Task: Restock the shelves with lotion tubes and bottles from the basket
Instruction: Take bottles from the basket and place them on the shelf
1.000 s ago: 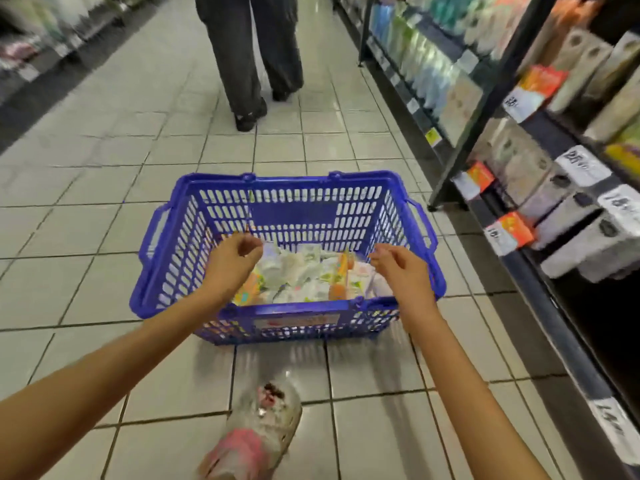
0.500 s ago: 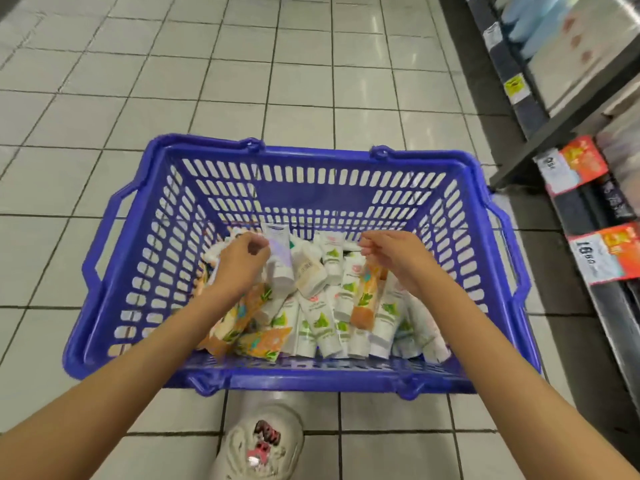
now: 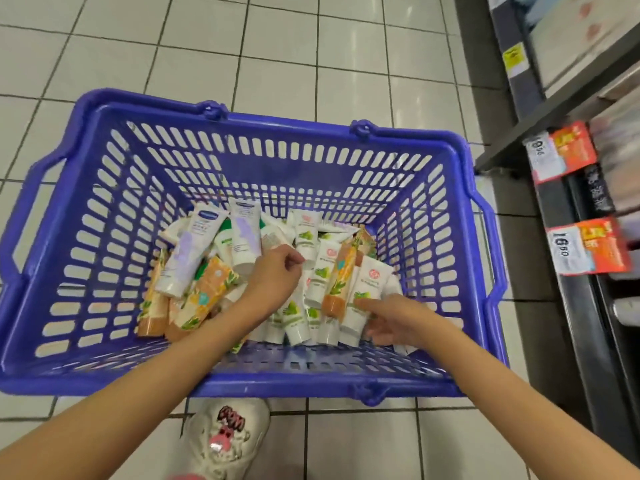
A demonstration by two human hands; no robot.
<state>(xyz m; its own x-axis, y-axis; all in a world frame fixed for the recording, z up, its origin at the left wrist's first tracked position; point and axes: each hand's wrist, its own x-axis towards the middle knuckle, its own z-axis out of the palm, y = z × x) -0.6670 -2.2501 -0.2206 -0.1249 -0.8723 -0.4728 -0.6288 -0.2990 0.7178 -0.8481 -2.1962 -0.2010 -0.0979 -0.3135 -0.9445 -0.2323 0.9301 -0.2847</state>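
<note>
Blue plastic basket (image 3: 294, 168): its white and orange lotion tubes (image 3: 242, 237) look light, squashy, slick; grip mid-body. Right hand (image 3: 398, 320) touches one, fingers spread; left hand (image 3: 273, 275) curled, grasp unclear.

Two bare forearms end in the left hand (image 3: 273, 275) and the right hand (image 3: 398, 317). One foot wears a white clog-style shoe (image 3: 225, 441) with a rounded toe. On top sit a charm of black-and-pink letters reading POW and a pink charm just below it.
</note>
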